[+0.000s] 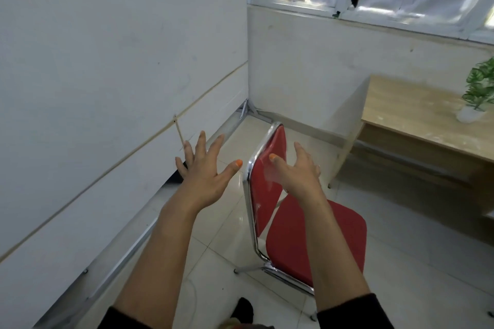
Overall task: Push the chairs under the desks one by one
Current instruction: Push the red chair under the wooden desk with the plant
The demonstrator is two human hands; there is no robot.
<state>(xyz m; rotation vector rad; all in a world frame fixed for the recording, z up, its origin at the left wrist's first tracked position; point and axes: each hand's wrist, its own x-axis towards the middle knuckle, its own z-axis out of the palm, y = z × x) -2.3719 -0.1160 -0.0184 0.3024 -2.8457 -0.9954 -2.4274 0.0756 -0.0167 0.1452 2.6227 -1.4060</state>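
You're reaching for the chair (270, 195): left hand (203, 176) splayed, holding nothing; right hand (299, 171) released over its backrest. Next, grip it and push toward the tabletop (417, 112) at two o'clock.

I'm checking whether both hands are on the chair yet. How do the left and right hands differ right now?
The left hand is spread wide over the floor beside the chair; the right hand is in front of the red backrest, fingers closer together. Whether the right touches is unclear. Both are open and grip nothing.

The chair (291, 224) stands on the floor (417, 243) left of the desk (417, 115) (a plant (481, 88) on it), the wall (107, 61) further left.
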